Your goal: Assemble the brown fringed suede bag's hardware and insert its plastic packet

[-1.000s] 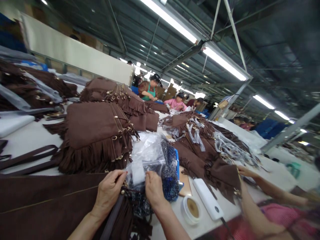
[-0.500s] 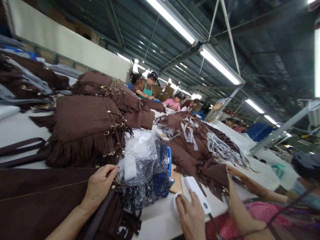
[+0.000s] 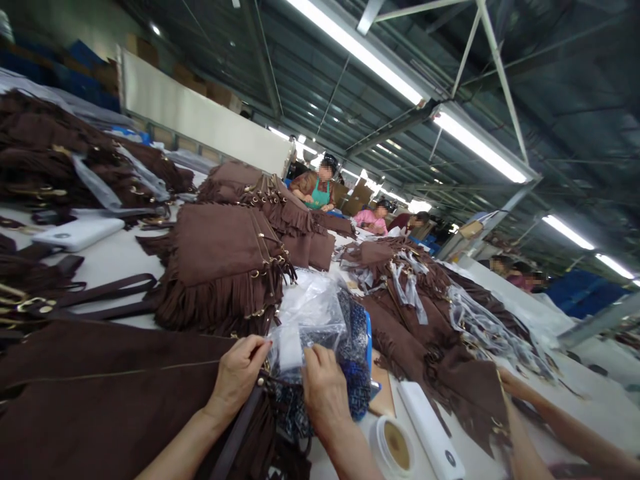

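My left hand pinches the left edge of a clear plastic bag that holds a small white piece, right above a brown fringed suede bag lying in front of me. My right hand grips the same plastic bag from the right, over a dark blue patterned cloth. A brown strap runs under my left wrist.
A round white tub and a long white block lie right of my hands. Stacks of brown fringed bags fill the white table. A co-worker's arm reaches in at the right; other people sit far along the table.
My right hand has come back from the white tub and block to the plastic bag. The view swung left. My left hand stayed at the bag's edge.
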`<state>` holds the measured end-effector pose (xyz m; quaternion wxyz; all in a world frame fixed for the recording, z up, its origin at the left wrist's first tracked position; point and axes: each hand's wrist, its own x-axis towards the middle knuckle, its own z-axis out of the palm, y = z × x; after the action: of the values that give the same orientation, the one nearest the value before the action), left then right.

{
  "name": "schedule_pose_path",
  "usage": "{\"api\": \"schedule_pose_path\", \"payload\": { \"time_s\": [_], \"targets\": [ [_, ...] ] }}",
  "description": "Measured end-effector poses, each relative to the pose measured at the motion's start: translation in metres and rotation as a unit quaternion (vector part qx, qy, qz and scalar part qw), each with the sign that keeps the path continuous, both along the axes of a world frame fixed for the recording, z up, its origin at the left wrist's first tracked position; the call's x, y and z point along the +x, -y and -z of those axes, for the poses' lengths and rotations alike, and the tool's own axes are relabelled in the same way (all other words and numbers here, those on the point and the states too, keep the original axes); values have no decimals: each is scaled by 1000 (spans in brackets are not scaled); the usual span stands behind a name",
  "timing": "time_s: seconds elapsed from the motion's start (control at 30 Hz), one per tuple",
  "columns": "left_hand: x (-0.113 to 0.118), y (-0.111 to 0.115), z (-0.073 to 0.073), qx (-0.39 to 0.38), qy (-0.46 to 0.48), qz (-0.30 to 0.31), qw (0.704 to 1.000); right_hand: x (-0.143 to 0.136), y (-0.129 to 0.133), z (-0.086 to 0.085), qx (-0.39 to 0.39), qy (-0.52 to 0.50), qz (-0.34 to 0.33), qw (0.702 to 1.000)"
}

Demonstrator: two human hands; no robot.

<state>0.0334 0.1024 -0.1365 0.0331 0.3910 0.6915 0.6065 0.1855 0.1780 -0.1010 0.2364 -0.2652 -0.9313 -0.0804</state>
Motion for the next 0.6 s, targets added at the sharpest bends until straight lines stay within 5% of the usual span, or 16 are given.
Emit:
{"api": "schedule_pose_path", "payload": {
  "time_s": [0.2,0.4,0.6],
  "targets": [
    [0,-2,4,5,16,-4,1000,-20,-21,14,-56,74,-53,994],
    [0,-3,5,-2,22,-3,1000,-16,-23,12,-172,3,28,985],
    [-1,-1,5,-12,2,-4,1000,-4,-22,7,-324,-49,-6,945]
  ]
}}
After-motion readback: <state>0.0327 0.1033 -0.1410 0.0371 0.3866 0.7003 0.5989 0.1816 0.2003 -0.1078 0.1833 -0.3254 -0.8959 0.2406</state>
